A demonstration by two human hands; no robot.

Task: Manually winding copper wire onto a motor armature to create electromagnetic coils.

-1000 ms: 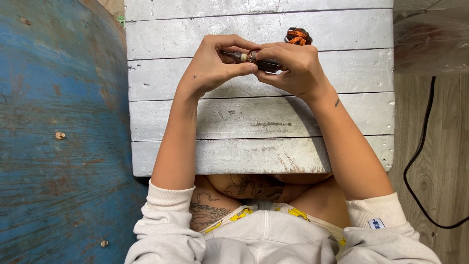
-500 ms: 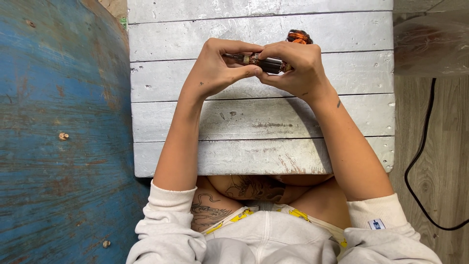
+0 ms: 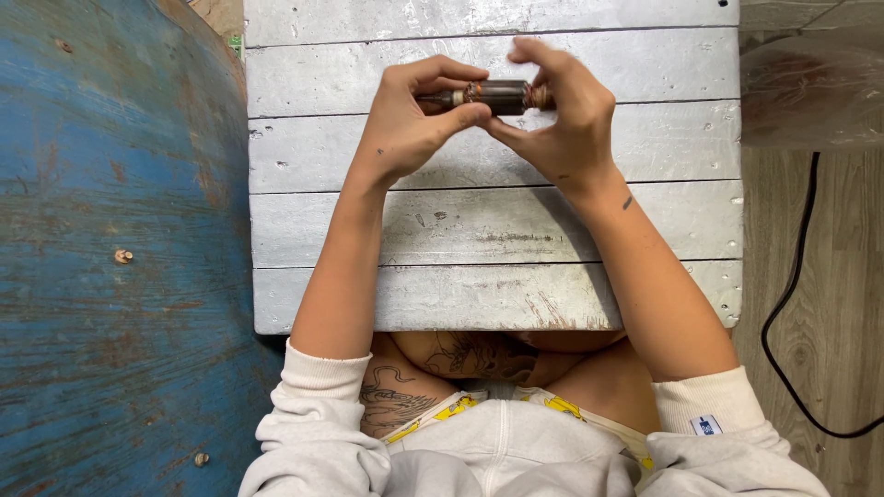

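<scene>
You have a dark, rusty-brown metal cylinder (image 3: 493,96) with copper-coloured bands near each end. It lies level, lengthwise left to right, pinched at both ends by your fingers (image 3: 465,115), raised above the white plank bench (image 3: 479,230).

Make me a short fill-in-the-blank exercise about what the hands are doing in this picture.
1. Both hands hold a dark, rusty metal ____ above the table.
2. The table is made of white-painted wooden ____.
3. Beside the table, on the left hand's side, lies a large worn surface painted ____.
4. A black ____ runs over the wooden floor on the right hand's side.

Missing words: cylinder; planks; blue; cable
</scene>
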